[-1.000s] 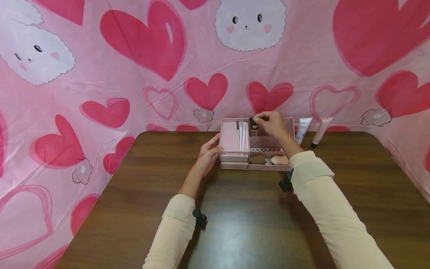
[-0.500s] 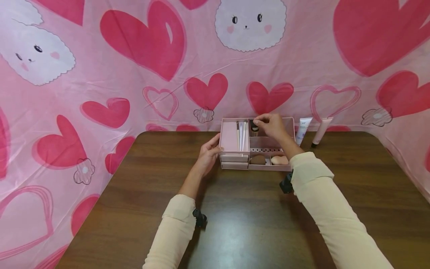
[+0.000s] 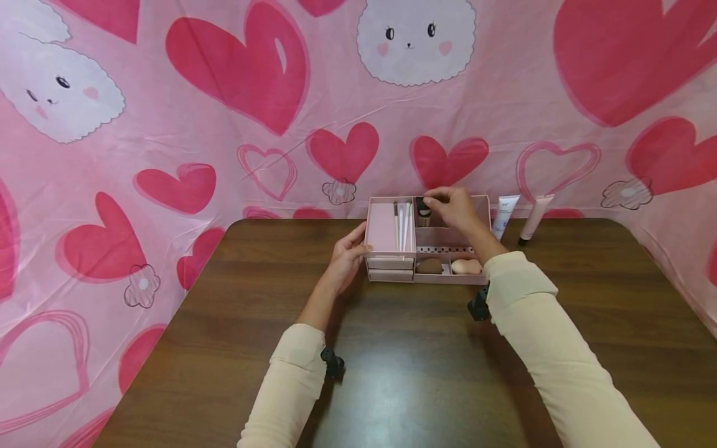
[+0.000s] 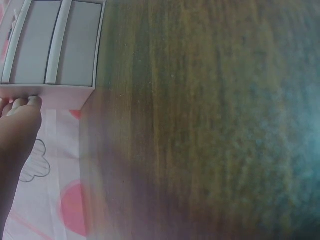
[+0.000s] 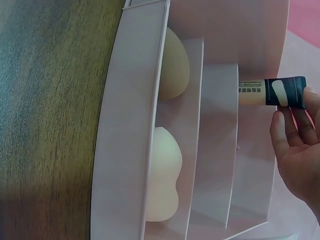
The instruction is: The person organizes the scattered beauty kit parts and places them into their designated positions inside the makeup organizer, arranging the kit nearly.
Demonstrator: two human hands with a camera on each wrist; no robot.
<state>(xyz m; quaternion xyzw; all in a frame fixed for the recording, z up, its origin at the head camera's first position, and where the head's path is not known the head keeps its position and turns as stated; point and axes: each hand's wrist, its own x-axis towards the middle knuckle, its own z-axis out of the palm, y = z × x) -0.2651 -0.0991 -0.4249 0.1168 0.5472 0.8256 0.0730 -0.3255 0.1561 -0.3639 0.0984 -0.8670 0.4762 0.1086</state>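
A pink makeup organizer [image 3: 383, 227] stands at the far edge of the table. My right hand [image 3: 456, 208] pinches the black end of a small beige makeup tube [image 5: 252, 93], probably foundation, between thumb and fingers. The tube's lower part is inside the organizer's rear compartment, hidden behind a divider in the right wrist view. My left hand [image 3: 347, 258] rests against the organizer's left side, its thumb at the front corner; in the left wrist view its fingertips touch the side wall. Several makeup brushes [image 3: 402, 225] lie on the organizer's left top.
A brown makeup sponge [image 5: 174, 67] and a pale one [image 5: 164, 175] sit in the front compartments. Right of the organizer stand a white tube [image 3: 505, 216] and a pink tube [image 3: 536, 219]. Two drawers [image 3: 390, 269] are closed. A heart-patterned cloth [image 3: 269, 168] hangs behind the table.
My right hand and the tube dip slightly, then come up a little, staying at the rear compartment. The left hand and the organizer keep their places.
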